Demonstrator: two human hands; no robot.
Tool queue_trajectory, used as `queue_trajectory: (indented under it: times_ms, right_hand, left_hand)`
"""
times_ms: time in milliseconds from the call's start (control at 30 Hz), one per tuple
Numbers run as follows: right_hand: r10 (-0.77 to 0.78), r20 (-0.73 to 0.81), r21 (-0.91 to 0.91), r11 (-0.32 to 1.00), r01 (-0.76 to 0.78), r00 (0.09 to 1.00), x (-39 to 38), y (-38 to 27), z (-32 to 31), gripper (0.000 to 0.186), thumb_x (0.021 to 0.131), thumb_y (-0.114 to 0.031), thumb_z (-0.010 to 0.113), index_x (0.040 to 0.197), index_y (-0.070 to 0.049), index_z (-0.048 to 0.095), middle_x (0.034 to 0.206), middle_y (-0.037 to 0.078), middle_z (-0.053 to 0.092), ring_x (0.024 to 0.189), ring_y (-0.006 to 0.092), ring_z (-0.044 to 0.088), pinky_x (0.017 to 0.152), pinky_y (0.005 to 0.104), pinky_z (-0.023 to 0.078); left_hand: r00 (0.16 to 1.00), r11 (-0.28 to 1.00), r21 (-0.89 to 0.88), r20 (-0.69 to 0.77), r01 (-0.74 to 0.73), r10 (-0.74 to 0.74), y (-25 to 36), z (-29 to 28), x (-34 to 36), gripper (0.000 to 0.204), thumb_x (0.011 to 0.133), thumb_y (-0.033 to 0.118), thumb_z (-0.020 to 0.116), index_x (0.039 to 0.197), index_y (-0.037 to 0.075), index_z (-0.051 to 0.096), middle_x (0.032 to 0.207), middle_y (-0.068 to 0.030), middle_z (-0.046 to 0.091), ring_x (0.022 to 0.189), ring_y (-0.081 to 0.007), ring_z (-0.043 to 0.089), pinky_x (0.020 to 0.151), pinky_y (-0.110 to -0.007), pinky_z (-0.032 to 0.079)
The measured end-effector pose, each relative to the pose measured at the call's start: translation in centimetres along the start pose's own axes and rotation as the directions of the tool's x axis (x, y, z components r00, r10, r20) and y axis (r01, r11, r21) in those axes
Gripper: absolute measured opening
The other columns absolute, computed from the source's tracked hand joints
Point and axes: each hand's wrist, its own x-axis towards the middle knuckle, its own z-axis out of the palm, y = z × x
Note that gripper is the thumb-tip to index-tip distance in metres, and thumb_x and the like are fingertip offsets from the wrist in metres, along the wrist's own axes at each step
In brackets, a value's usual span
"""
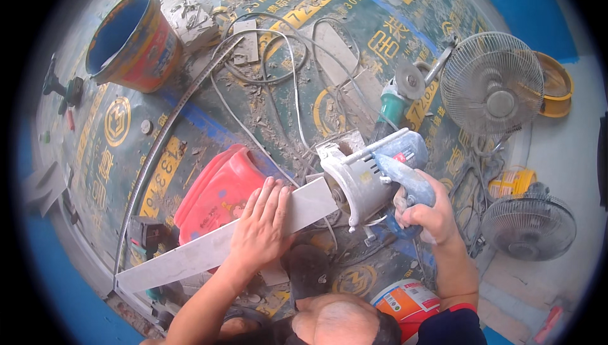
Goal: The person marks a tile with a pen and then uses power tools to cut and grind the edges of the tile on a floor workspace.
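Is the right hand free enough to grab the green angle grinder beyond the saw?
Probably not without letting go: the right hand is wrapped around the handle of the handheld power saw, whose body also sits between it and the angle grinder.

"What lies underfoot?"

"Dark green sheeting (192,162) with yellow print, crossed by blue stripes (386,9). Dusty rubble (194,19) lies scattered over it."

"And toward the right?"

"A pale strip of floor (576,155) runs along the sheeting's edge, with two wire-caged fans (491,82) (529,226) near it. A bright blue surface (532,3) spreads in the upper corner; whether it is wall or floor is unclear."

"The light?"

"Bright, fairly even."
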Motion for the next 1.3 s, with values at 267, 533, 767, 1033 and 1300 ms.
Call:
queue_trajectory:
  times_ms: [267, 533, 767, 1033, 1300]
  right_hand:
    - [0.019, 0.004, -0.014, 1.000, -0.019, 1.000, -0.2, 0.0, -0.1, 0.047, 0.071, -0.005, 0.064, 0.116, 0.007, 0.059, 0.081, 0.007, 0.061, 0.066, 0.0127, 0.057, 0.060, 0.0286, 0.045]
    - [0.044, -0.024, -0.046, 0.998, -0.045, 0.999, -0.8, 0.0, 0.2, 0.048, 0.071, -0.006, 0.064, 0.117, 0.007, 0.060, 0.082, 0.007, 0.061, 0.066, 0.0125, 0.057, 0.061, 0.0282, 0.046]
    - [0.017, -0.157, 0.105, 0.994, -0.001, 0.988, -2.5, 0.6, -0.8, 0.056, 0.067, -0.004, 0.062, 0.121, 0.009, 0.060, 0.079, 0.009, 0.059, 0.061, 0.0158, 0.056, 0.058, 0.0310, 0.048]
    - [-0.115, -0.264, 0.046, 0.990, 0.132, 0.958, -4.0, -0.3, -2.1, 0.052, 0.067, -0.006, 0.061, 0.117, 0.008, 0.058, 0.080, 0.011, 0.059, 0.058, 0.0167, 0.054, 0.057, 0.0324, 0.049]
    - [-0.101, -0.291, 0.105, 0.985, 0.137, 0.951, -4.6, -0.5, -2.2, 0.040, 0.068, -0.007, 0.062, 0.106, 0.006, 0.056, 0.079, 0.011, 0.057, 0.056, 0.0172, 0.052, 0.057, 0.0336, 0.048]
  left_hand:
    - [1.000, 0.998, 0.060, 0.002, -0.004, 0.004, 0.1, -0.2, 0.1, 0.100, 0.078, 0.038, 0.082, 0.155, -0.007, 0.037, 0.158, -0.0236, 0.044, 0.153, -0.0385, 0.035, 0.126, -0.051, 0.028]
    - [1.000, 1.000, 0.024, -0.025, -0.007, 0.008, -0.2, 0.3, -0.1, 0.102, 0.078, 0.038, 0.083, 0.155, -0.009, 0.035, 0.159, -0.0235, 0.042, 0.155, -0.0395, 0.031, 0.127, -0.050, 0.026]
    - [0.999, 0.992, 0.118, 0.006, -0.036, 0.036, 0.2, 0.1, 0.2, 0.094, 0.085, 0.043, 0.074, 0.160, 0.002, 0.036, 0.166, -0.0188, 0.036, 0.157, -0.0349, 0.029, 0.128, -0.052, 0.022]
    - [0.976, 0.973, 0.091, -0.037, -0.213, 0.217, 2.6, 1.2, 3.8, 0.071, 0.090, 0.030, 0.067, 0.157, 0.023, 0.046, 0.170, -0.0147, 0.031, 0.159, -0.0316, 0.027, 0.126, -0.054, 0.023]
    - [0.918, 0.917, -0.039, -0.012, -0.397, 0.397, 1.2, 0.5, 3.2, 0.074, 0.088, 0.031, 0.073, 0.157, 0.021, 0.048, 0.170, -0.0180, 0.030, 0.158, -0.0370, 0.027, 0.127, -0.055, 0.022]
